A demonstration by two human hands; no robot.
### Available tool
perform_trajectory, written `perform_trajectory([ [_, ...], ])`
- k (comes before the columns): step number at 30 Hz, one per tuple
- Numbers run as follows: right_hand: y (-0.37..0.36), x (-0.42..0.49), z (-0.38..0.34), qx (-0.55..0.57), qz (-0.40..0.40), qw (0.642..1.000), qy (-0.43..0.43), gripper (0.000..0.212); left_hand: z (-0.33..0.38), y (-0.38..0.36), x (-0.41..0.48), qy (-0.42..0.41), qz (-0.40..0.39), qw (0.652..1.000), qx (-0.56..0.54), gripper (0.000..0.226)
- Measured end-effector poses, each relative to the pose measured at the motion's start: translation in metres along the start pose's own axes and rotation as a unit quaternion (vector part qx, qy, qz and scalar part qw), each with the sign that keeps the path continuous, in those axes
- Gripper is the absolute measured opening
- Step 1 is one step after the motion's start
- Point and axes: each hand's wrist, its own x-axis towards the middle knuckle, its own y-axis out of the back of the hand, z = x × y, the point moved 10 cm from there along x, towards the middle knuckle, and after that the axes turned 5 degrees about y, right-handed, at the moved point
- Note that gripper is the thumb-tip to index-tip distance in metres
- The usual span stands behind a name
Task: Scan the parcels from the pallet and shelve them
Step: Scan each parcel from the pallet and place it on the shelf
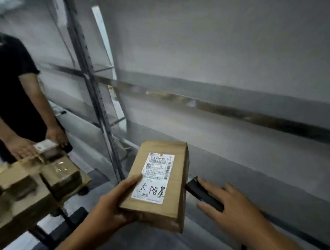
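Observation:
My left hand (114, 203) grips a brown cardboard parcel (174, 183) from below, thumb on its white shipping label (155, 177), which carries barcodes and handwritten characters. To the right of the parcel, my right hand (230, 207) holds a small black handheld scanner (201, 193), its front end close to the parcel's right side. Grey shelving (235, 112) fills the view behind, blurred by motion.
At the left, several taped cardboard parcels (27, 183) are stacked on a cart or pallet. Another person in a black shirt (12, 86) stands behind the stack with both hands on a parcel. A perforated metal shelf upright (98, 96) rises between us.

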Motion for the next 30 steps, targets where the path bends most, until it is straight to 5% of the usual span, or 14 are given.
perform_trajectory([
  [6, 0.072, 0.098, -0.143, -0.035, 0.091, 0.992, 0.076, 0.074, 0.037, 0.168, 0.053, -0.041, 0.032, 0.998, 0.036, 0.100],
  [14, 0.117, 0.206, -0.246, -0.099, 0.150, 0.979, 0.094, 0.067, 0.049, 0.299, 0.128, -0.059, -0.005, 0.998, -0.004, 0.090],
  [30, 0.119, 0.496, -0.241, -0.091, 0.116, 0.986, 0.082, 0.044, -0.036, 0.392, 0.404, -0.012, -0.049, 0.996, -0.079, 0.083],
])
